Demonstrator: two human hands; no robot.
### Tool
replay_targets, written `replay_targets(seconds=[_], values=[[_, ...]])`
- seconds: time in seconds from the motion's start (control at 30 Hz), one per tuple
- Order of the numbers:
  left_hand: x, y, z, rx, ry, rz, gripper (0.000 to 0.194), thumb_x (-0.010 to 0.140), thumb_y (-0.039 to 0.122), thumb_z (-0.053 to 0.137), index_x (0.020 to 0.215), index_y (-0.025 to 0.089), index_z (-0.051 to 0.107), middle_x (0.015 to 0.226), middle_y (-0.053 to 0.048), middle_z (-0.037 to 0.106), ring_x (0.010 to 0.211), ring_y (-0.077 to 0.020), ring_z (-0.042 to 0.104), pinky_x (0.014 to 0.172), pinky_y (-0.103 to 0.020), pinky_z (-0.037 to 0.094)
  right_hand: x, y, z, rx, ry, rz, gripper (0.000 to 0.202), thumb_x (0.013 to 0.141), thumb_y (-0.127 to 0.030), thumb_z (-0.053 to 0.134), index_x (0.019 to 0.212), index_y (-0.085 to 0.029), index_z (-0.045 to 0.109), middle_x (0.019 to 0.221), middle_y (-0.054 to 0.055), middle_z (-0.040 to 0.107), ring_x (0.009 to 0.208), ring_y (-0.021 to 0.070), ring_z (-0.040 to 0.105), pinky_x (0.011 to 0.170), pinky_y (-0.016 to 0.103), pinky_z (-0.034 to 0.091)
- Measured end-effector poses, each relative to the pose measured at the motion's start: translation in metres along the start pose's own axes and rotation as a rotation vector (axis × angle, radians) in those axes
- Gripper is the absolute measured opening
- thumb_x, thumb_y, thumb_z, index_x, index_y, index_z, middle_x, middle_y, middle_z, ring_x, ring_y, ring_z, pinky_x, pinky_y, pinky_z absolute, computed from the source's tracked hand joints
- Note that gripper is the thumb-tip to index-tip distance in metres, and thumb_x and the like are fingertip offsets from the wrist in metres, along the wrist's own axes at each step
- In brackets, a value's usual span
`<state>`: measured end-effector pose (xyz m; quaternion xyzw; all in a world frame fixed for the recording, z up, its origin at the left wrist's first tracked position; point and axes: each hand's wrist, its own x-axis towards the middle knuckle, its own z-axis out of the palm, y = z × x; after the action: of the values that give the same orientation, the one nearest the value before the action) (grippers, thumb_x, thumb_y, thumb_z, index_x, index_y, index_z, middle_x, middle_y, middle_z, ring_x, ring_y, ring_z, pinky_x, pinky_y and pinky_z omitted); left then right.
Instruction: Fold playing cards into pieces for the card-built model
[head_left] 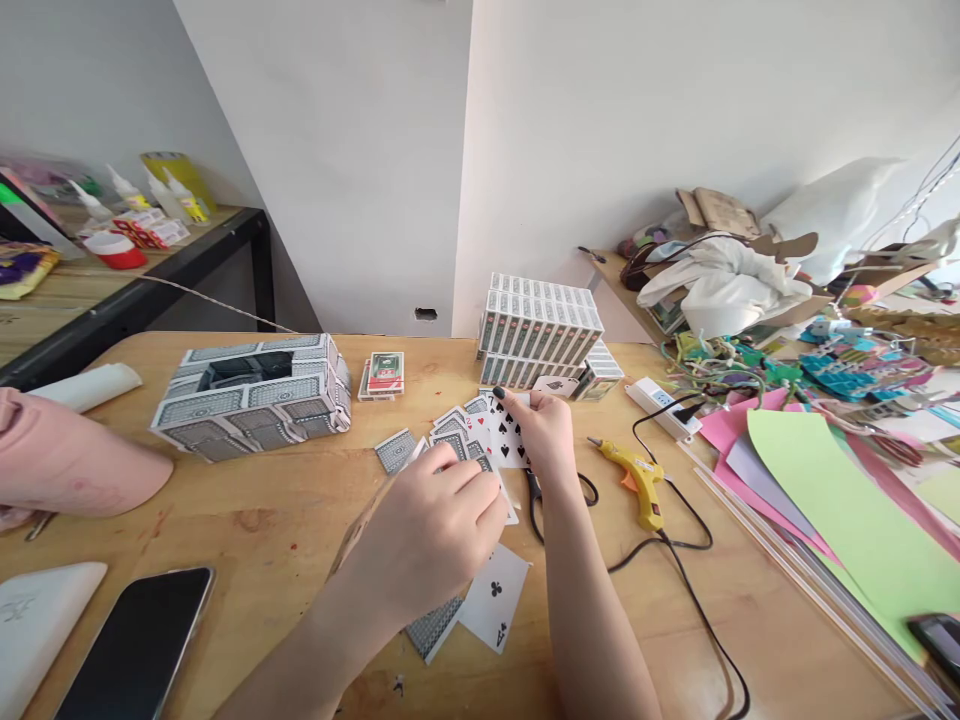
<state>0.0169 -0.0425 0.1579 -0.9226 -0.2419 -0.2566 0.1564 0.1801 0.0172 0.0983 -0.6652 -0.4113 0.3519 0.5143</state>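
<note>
Your right hand (549, 430) has a narrow grip, with the thumb and fingers pinching a spade card (508, 448), its front facing up. Your left hand (442, 520) is curled up just beside it, over a messy pile of playing cards (450, 425). I can't tell if your left hand holds anything, because its back hides the fingertips.

The pile is in the middle of the desk (262, 540), and most of its cards show their gray backs. Closer to you, between your arms, lies an ace of clubs (491, 600), touching a face-down card (433, 632).

On the left side, you have a box covered in cards (259, 410), with a hole in its top. A few small card packs (385, 374) lie between that box and the big stack of card boxes (540, 325) at the back. To the right of your right arm, there is a yellow glue gun (637, 480) with a black cord. Black scissors handles (533, 492) poke out by your right wrist. Your phone (139, 640) lies near the front left.
</note>
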Motion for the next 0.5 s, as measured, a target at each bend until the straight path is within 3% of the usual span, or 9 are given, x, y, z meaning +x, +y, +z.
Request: replay_targets(seconds=[0.17, 0.27, 0.4, 0.5], values=[[-0.006, 0.002, -0.019, -0.225, -0.028, 0.017, 0.033, 0.079, 0.003, 0.040, 0.050, 0.019, 0.042, 0.051, 0.002, 0.041, 0.048, -0.0118, 0.030, 0.050, -0.031, 0.028, 0.007, 0.006, -0.004, -0.038, 0.210, -0.049, 0.037, 0.067, -0.049, 0.062, 0.065, -0.013, 0.061, 0.052, 0.000, 0.055, 0.047, 0.0102, 0.044, 0.042, 0.020, 0.035], [-0.010, -0.003, -0.021, -0.235, 0.030, -0.090, 0.024, 0.082, 0.013, 0.047, 0.059, 0.020, 0.051, 0.053, 0.002, 0.046, 0.051, -0.0120, 0.039, 0.053, -0.030, 0.033, 0.008, 0.008, -0.006, 0.130, 0.067, -0.012, 0.035, 0.069, -0.047, 0.061, 0.074, -0.013, 0.061, 0.059, 0.003, 0.062, 0.049, 0.0135, 0.053, 0.045, 0.023, 0.042], [-0.013, -0.021, -0.012, -0.128, 0.081, -0.382, 0.013, 0.083, 0.021, 0.052, 0.070, 0.020, 0.056, 0.057, 0.002, 0.054, 0.054, -0.0121, 0.047, 0.056, -0.028, 0.036, 0.007, 0.008, -0.001, 0.369, -0.178, 0.054, 0.035, 0.059, -0.035, 0.072, 0.086, -0.015, 0.059, 0.076, 0.006, 0.068, 0.062, 0.0194, 0.064, 0.054, 0.030, 0.051], [-0.014, -0.035, -0.005, -0.188, 0.079, -0.635, 0.011, 0.083, 0.022, 0.050, 0.086, 0.022, 0.060, 0.063, 0.002, 0.059, 0.056, -0.0115, 0.051, 0.055, -0.026, 0.038, 0.007, 0.013, 0.005, 0.369, -0.236, 0.065, 0.050, 0.051, -0.023, 0.075, 0.097, -0.018, 0.054, 0.084, 0.005, 0.069, 0.070, 0.0201, 0.066, 0.059, 0.032, 0.053]])
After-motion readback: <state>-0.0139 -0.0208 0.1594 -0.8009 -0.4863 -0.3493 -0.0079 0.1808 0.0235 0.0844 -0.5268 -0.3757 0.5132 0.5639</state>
